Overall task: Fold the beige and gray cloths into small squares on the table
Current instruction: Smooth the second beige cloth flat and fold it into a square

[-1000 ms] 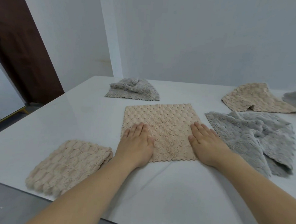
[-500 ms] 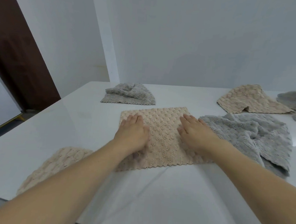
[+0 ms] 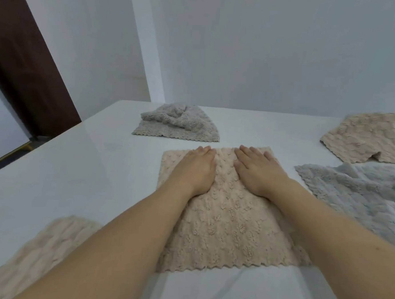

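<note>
A beige textured cloth (image 3: 224,222) lies spread flat on the white table (image 3: 79,170) in front of me. My left hand (image 3: 194,170) and my right hand (image 3: 258,172) press flat on its far half, fingers straight and reaching its far edge. A crumpled gray cloth (image 3: 360,194) lies just right of it. A folded beige cloth (image 3: 35,252) sits at the near left, partly hidden by my left forearm.
A folded gray cloth (image 3: 178,122) rests at the back centre. Another loose beige cloth (image 3: 366,136) lies at the back right. The table's left edge runs diagonally beside a dark brown door (image 3: 24,58). White walls stand behind the table.
Both hands have slid forward along the beige cloth from its near edge to its far edge, moving closer together. The camera has tilted and moved closer.
</note>
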### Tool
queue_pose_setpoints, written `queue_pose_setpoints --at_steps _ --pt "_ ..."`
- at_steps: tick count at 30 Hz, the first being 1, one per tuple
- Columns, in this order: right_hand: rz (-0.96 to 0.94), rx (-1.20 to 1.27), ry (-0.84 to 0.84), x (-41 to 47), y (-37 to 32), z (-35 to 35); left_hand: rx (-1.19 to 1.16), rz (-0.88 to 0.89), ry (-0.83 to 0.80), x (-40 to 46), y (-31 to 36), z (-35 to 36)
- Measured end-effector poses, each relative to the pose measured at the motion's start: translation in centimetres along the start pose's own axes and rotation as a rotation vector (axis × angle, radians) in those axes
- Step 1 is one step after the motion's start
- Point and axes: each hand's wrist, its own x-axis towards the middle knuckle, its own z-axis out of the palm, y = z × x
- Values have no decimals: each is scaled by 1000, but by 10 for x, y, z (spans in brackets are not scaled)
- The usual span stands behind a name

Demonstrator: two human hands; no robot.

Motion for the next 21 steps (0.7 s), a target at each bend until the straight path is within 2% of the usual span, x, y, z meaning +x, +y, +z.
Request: queue_pose_setpoints --at_steps 3,10,17,21 --pt "5 -1 -2 2 1 0 20 -2 18 2 0 1" --pt "19 15 -45 -2 3 -3 48 -48 -62 0 -3 -3" --pt "109 17 -82 -16 35 -7 62 -149 -101 -15 -52 -13" --pt "133 -3 -92 -18 36 -8 91 -167 -128 -18 -53 -14"
